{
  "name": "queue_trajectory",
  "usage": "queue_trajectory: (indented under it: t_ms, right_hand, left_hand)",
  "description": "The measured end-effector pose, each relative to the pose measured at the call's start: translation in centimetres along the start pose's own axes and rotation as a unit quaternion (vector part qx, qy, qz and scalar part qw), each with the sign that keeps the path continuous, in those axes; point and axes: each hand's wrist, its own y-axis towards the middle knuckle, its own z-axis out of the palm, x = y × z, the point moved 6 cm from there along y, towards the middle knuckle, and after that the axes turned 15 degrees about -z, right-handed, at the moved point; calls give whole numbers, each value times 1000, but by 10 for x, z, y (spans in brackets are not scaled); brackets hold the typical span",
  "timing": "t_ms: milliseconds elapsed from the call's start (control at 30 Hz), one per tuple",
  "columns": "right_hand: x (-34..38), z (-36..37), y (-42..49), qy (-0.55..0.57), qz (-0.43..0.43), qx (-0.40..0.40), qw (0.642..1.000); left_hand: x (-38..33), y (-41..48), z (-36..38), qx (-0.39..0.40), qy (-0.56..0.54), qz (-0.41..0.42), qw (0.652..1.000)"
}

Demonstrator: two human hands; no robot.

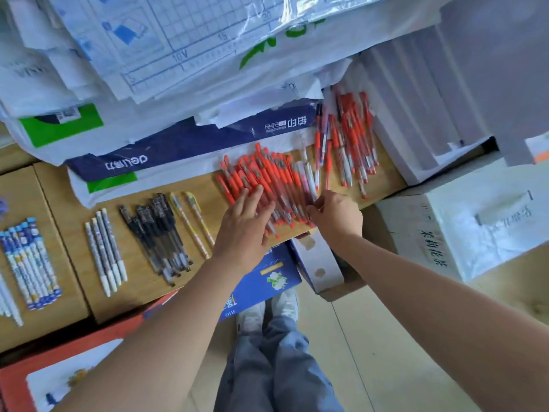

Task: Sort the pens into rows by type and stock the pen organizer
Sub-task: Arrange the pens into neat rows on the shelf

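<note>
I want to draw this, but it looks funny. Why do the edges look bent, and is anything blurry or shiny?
Head view: the wide lens curves the table edge and stretches the arms toward the corners; head view: the red pens by the left hand look slightly smeared; head view: the plastic wrap at the top shows white glare; the light is soft, shadows faint.

Red pens, orange-red caps & clear barrels, on a tan wood-grain bench. A 2nd batch mixes red w/ white barrels. Black pens: clear bodies, dark caps. Yellow pens: pale barrels w/ pink dots. White pens: fine blue print. Blue-and-white pens: busy patterned barrels. Navy wrapper, white lettering, green patch. Royal-blue box w/ white flower; blue-grey jeans; white shoes.
</note>
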Motion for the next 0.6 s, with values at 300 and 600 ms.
queue_trajectory:
  t_ms: [300, 600]
  right_hand:
    - [-7, 1, 2, 19, 38, 8, 999]
    - [-7, -5, -5, 64, 49, -34, 996]
  left_hand:
    - [-1, 4, -5, -42, -14, 15, 999]
    - [-2, 12, -21, -95, -59, 28, 993]
